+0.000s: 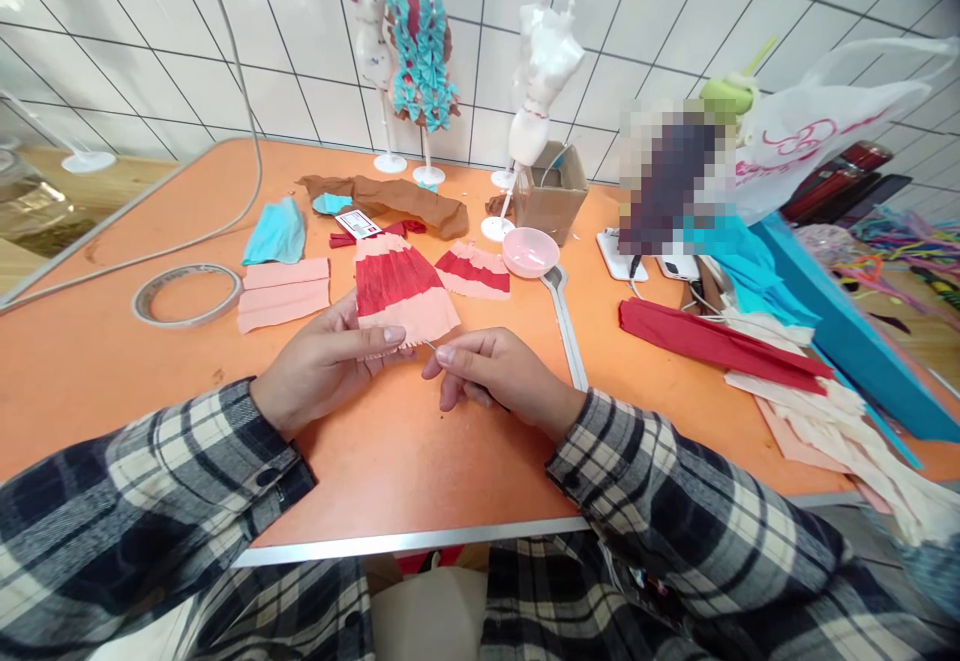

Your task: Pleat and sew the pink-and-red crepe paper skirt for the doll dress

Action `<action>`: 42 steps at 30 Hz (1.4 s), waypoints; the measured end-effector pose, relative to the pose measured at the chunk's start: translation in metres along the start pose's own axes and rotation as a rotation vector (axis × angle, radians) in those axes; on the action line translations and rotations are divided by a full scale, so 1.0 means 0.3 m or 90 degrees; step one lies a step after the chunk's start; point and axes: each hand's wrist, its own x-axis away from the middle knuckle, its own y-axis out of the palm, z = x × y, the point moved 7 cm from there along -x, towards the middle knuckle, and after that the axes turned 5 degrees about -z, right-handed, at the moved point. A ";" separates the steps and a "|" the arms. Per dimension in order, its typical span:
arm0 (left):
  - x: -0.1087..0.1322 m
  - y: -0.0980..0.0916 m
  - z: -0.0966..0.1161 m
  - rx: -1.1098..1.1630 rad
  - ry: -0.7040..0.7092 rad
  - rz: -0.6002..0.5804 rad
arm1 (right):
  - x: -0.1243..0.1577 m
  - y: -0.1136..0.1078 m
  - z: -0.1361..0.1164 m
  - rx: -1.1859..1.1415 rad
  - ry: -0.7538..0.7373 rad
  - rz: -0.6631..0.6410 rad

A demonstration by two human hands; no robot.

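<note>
My left hand (326, 361) pinches the lower edge of a pleated red and pink crepe paper piece (401, 286) that lies on the orange table (90, 361). My right hand (495, 373) is closed in a pinch on a thin needle (428, 345) whose tip touches the paper's hem. Both hands meet near the table's middle, close to its front edge. A second red and pink pleated piece (474, 273) lies just behind.
A tape roll (187, 293), pink paper strips (285, 293) and teal paper (276, 233) lie left. A pink bowl (530, 251), cardboard box (551, 191) and small mannequins (420, 61) stand behind. Red and cream paper (720, 341) and a plastic bag (817, 131) are right.
</note>
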 end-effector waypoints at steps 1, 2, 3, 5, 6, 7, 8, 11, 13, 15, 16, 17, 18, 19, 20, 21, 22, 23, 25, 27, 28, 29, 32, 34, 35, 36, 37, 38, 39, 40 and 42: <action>0.001 -0.005 0.000 0.001 -0.001 0.009 | 0.001 0.001 0.002 0.000 0.001 -0.003; 0.002 -0.010 -0.001 0.002 -0.001 0.017 | 0.001 0.001 0.004 0.000 0.002 -0.005; 0.003 -0.013 -0.001 0.004 -0.002 0.021 | 0.002 0.000 0.005 -0.001 0.004 -0.004; 0.004 -0.019 -0.003 0.012 -0.004 0.029 | 0.002 -0.003 0.008 -0.001 0.007 0.002; 0.004 -0.021 -0.004 0.016 -0.006 0.032 | 0.002 -0.005 0.008 -0.002 0.007 0.007; 0.003 -0.023 -0.005 0.019 -0.009 0.037 | 0.001 -0.007 0.008 -0.003 0.006 0.011; 0.003 -0.024 -0.007 0.021 -0.011 0.042 | 0.000 -0.008 0.007 -0.004 0.004 0.015; 0.003 -0.023 -0.009 0.017 -0.015 0.043 | -0.003 -0.011 0.007 -0.011 0.002 0.018; 0.003 -0.020 -0.010 0.014 -0.015 0.038 | -0.004 -0.011 0.007 -0.015 0.001 0.018; 0.003 -0.018 -0.011 0.013 -0.012 0.029 | -0.004 -0.009 0.005 -0.018 -0.001 0.015; 0.002 -0.017 -0.011 0.014 -0.012 0.024 | -0.004 -0.008 0.004 -0.019 -0.003 0.013; 0.002 -0.015 -0.012 0.015 -0.010 0.018 | -0.003 -0.007 0.003 -0.020 -0.005 0.012; 0.001 -0.014 -0.012 0.016 -0.009 0.012 | -0.002 -0.006 0.002 -0.021 -0.006 0.011; 0.000 -0.013 -0.012 0.016 -0.008 0.008 | -0.001 -0.005 0.001 -0.022 -0.007 0.011; 0.000 -0.012 -0.012 0.015 -0.006 0.004 | -0.001 -0.004 0.000 -0.022 -0.007 0.011; -0.001 -0.011 -0.011 0.012 -0.004 -0.001 | 0.000 -0.004 0.000 -0.023 -0.007 0.011; -0.001 -0.010 -0.012 0.008 -0.005 -0.005 | 0.000 -0.003 0.000 -0.023 -0.007 0.010; -0.001 -0.009 -0.013 0.004 -0.006 -0.008 | 0.000 -0.003 -0.001 -0.023 -0.007 0.010; 0.000 -0.009 -0.015 -0.001 -0.009 -0.013 | 0.000 -0.003 -0.002 -0.023 -0.010 0.008; 0.001 -0.011 -0.017 0.000 -0.013 -0.012 | 0.000 -0.003 -0.003 -0.023 -0.012 0.008; 0.002 -0.011 -0.017 0.000 -0.013 -0.011 | 0.000 -0.003 -0.004 -0.022 -0.013 0.007; 0.003 -0.012 -0.016 -0.001 -0.012 -0.008 | 0.000 -0.003 -0.004 -0.022 -0.012 0.007; 0.004 -0.010 -0.014 -0.004 -0.014 -0.001 | 0.001 -0.002 -0.004 -0.019 -0.006 0.009; 0.003 -0.004 -0.013 -0.008 -0.016 -0.005 | 0.001 0.000 -0.006 -0.016 -0.003 0.007; 0.002 -0.002 -0.013 -0.011 -0.017 -0.006 | 0.001 0.001 -0.008 -0.015 -0.002 0.005; 0.002 -0.001 -0.012 -0.014 -0.018 -0.005 | 0.001 0.001 -0.009 -0.014 -0.002 0.003; 0.001 -0.001 -0.012 -0.017 -0.019 -0.004 | 0.001 0.001 -0.011 -0.013 -0.002 0.002; 0.000 0.000 -0.011 -0.020 -0.019 -0.004 | 0.002 0.001 -0.012 -0.012 0.000 0.001; 0.000 0.002 -0.010 -0.025 -0.018 -0.007 | 0.002 0.002 -0.012 -0.010 0.002 -0.002; -0.001 0.003 -0.008 -0.029 -0.017 -0.011 | 0.003 0.001 -0.012 -0.008 0.003 -0.004; 0.000 0.003 -0.006 -0.032 -0.020 -0.012 | 0.005 0.002 -0.011 -0.002 0.006 -0.011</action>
